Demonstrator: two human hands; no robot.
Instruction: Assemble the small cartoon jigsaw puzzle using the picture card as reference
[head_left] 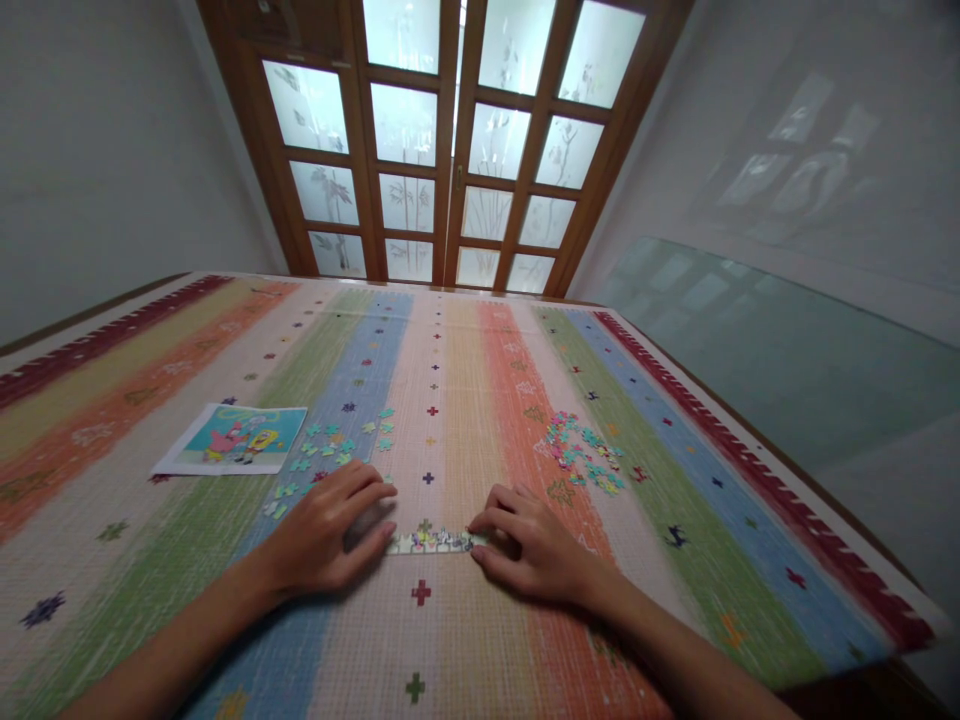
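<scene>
A narrow strip of joined jigsaw puzzle pieces (pixel 431 543) lies flat on the striped tablecloth in front of me. At its left end rests my left hand (pixel 334 525), thumb tip at the strip's edge and index finger held apart above it. My right hand (pixel 532 540) has thumb and index finger closed on the strip's right end. Beyond my left hand are loose turquoise puzzle pieces (pixel 322 448), some partly hidden by that hand. Another pile of loose puzzle pieces (pixel 585 452), turquoise, pink and yellow, is spread beyond my right hand.
A printed reference picture (pixel 240 440) with two cartoon figures lies on the left side of the table. The striped tablecloth (pixel 465 640) covers the tabletop. Wooden doors with frosted panes (pixel 409 205) stand behind the far edge, and a pale glass panel (pixel 750 310) is at the right.
</scene>
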